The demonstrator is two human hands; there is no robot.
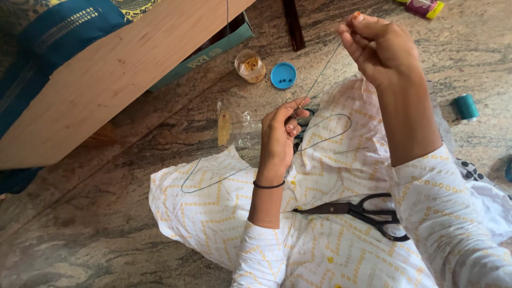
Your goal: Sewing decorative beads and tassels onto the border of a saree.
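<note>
I am pinching a thin grey thread in both hands: my right hand is closing its fingertips on the upper end, raised, while my left hand is gripping it lower down, thumb against forefinger, over the white patterned cloth on my lap. The thread's slack is looping across the cloth, with black scissors lying near my right sleeve and a blue lid and small bead jar sitting on the stone floor beyond.

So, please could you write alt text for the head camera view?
Two hands pull a thread tight: the right hand pinches it high, the left hand low, above a white patterned cloth. Black scissors lie on the cloth; a bead jar stands on the stone floor.
</note>
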